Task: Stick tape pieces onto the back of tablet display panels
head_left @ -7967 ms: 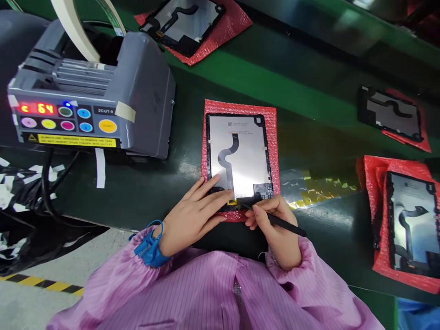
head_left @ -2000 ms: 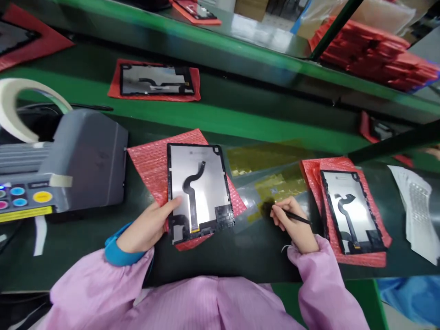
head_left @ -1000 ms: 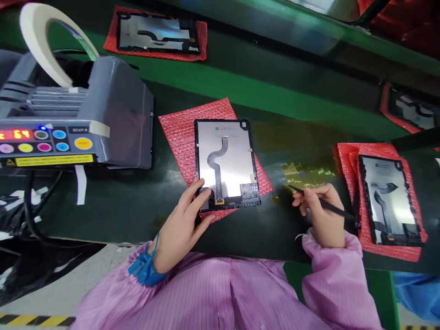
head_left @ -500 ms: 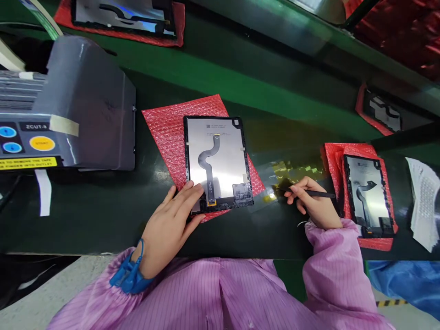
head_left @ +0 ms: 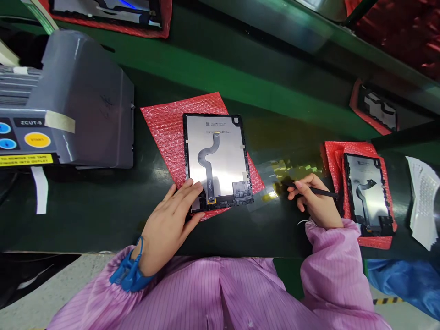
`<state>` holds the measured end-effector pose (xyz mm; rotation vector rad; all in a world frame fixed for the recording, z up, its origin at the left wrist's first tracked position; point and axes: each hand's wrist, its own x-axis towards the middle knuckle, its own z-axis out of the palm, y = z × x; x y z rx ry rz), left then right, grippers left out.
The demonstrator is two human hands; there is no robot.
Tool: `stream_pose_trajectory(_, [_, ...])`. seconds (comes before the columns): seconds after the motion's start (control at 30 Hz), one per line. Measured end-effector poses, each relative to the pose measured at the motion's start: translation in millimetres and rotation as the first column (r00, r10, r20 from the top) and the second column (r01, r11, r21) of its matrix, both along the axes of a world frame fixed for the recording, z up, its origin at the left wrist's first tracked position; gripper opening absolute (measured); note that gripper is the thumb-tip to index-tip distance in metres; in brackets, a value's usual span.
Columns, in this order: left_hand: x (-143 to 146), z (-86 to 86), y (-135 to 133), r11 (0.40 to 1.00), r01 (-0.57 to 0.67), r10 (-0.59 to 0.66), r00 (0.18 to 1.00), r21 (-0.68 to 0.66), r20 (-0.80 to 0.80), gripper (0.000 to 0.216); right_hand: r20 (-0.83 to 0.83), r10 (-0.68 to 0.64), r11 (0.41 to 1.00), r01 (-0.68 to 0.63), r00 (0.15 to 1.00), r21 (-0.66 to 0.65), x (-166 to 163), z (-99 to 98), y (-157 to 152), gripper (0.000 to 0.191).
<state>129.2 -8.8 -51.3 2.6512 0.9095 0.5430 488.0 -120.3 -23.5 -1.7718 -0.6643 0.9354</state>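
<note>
A tablet screen assembly [head_left: 228, 160] with a black frame and silvery back lies on a red bubble-wrap bag [head_left: 160, 128]. A curved grey flex cable [head_left: 202, 158] runs down its back. My left hand [head_left: 172, 217] rests flat on the assembly's lower left corner, fingers stretched out. My right hand [head_left: 314, 201] is closed round black tweezers [head_left: 321, 191], whose tips point left. Just left of those tips, small yellowish film pieces [head_left: 285, 169] lie on a clear sheet on the bench. Whether the tips grip anything is too small to tell.
A grey tape dispenser [head_left: 89, 105] stands at the left, a white strip [head_left: 40, 190] hanging from it. Another screen assembly [head_left: 368, 195] lies on red bags at the right, beside white perforated sheets [head_left: 423, 201]. More bagged assemblies lie at the back.
My right hand has drawn slightly right with the tweezers, away from the film pieces. My left hand stays on the screen assembly. The view has shifted a little.
</note>
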Motion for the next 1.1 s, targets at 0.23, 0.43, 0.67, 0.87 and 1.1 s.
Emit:
stream_pose_trajectory(0.23, [0.1,-0.6,1.0,1.0,-0.008,0.008,1.0,-0.015,0.003,0.045,-0.037,0.064,0.995,-0.066,0.997,-0.068,0.6,3.2,1.4,0.046])
stream_pose_trajectory(0.43, [-0.4,-1.9,1.1,1.0,-0.009,0.009,1.0,-0.027,0.002,0.046,-0.02,0.058,0.997,-0.059,0.998,-0.056,-2.2,0.4,1.1,0.046])
stream_pose_trajectory(0.67, [0.1,0.0,0.2,0.999,-0.013,0.013,1.0,-0.033,-0.002,0.046,-0.05,0.02,1.0,-0.02,0.999,-0.005,-8.8,4.2,1.0,0.046])
stream_pose_trajectory(0.87, [-0.3,1.0,-0.8,0.997,-0.007,0.007,1.0,-0.076,0.008,0.045,-0.195,0.016,0.991,0.01,0.981,0.136,-66.4,15.0,4.0,0.045])
stream_pose_trajectory(1.1, [-5.5,6.1,-3.3,0.984,0.057,-0.043,0.995,-0.171,0.086,0.046,-0.228,0.123,0.986,-0.093,0.966,0.138,-142.7,2.9,17.7,0.034])
